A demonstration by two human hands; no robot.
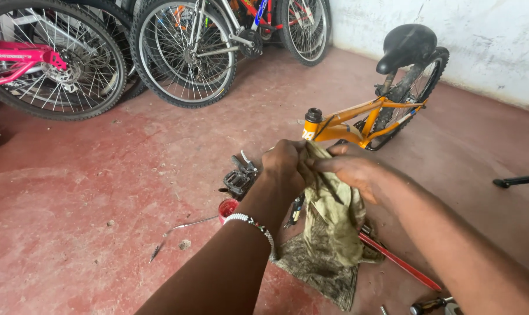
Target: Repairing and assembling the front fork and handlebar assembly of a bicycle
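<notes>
Above the red floor [101, 192], both hands grip a dirty olive rag [334, 227]: the left hand [283, 165] has its fingers closed on the top edge, the right hand [352, 169] pinches it beside. Below lie a pedal [239, 179], a red cup [227, 208] and a red bar [398, 262]; an orange bike [358, 122] lies behind.

left floor: I see bare red floor [72, 204], open for passage; only a thin bent wire [177, 230] lies there.
ahead: orange bike frame [358, 125] blocks my reach.
below hands: pedal [239, 179], red cup [227, 207], red bar [401, 263] crowd the floor.
far left: parked bikes [159, 52] wall it off.
</notes>
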